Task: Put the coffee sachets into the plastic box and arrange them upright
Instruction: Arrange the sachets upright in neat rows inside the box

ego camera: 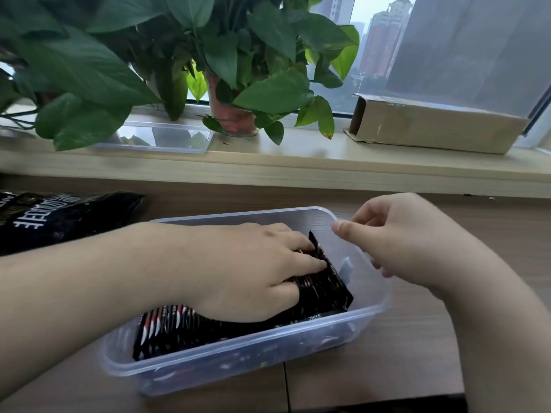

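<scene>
Head view shows the coffee sachets (185, 329) in a black row inside the plastic box (268, 363), leaning a little. They look light, thin and slippery, so they may fall over easily; better to take them by the top edges. On this row the left hand (247, 269) presses with almost straight fingers. Beside the right rim the right hand (411, 242) is loosely curled and holds nothing that I can see.

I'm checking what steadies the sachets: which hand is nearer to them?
Left. The left hand lies on the sachets inside the box, fingers pressing on them. The right hand is off to their right, by the box's rim, clear of them.
</scene>
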{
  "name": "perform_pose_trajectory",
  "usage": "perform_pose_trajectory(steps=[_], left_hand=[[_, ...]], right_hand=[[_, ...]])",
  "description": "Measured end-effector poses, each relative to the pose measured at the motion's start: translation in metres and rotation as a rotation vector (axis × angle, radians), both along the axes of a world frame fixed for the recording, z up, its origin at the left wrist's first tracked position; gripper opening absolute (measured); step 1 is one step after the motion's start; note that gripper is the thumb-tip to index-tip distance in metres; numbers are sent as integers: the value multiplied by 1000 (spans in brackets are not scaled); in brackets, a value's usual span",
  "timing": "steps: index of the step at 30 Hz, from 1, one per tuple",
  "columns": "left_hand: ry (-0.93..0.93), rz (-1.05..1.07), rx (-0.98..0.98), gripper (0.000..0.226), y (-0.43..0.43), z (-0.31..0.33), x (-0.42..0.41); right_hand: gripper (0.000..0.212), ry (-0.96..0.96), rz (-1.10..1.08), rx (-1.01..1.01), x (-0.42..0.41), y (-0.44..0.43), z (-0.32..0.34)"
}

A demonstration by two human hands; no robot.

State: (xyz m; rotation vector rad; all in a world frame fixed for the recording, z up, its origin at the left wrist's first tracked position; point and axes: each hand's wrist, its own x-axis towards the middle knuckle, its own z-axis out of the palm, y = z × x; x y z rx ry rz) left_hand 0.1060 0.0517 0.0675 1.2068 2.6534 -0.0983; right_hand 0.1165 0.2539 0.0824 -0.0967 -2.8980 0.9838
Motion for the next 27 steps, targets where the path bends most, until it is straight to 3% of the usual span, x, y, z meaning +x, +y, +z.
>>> perform_pose_trajectory(steps=[4,9,12,17,20,24,27], left_hand=[[31,1,-58,65,5,-5,3],[131,-4,60,70,6,0,5],[61,-51,-79,57,8,-3,3],[-68,-39,-205,63,9,-14,-2],[-5,-30,-81,62,8,-10,-5],[274,-321,245,47,12,-6,-18],[385,-447,285,33,17,-15,-31]], right_hand=[[30,-68,45,-43,-4,1,-9],[31,-82,59,-83,-5,4,-9],[32,-76,70,-83,-4,4,-8],[32,-90,79,-86,-3,5,-7],[32,-96,88,-83,-3,6,-6],[33,-101,93,-68,-2,5,-6],[33,-101,92,-63,-3,5,-6]])
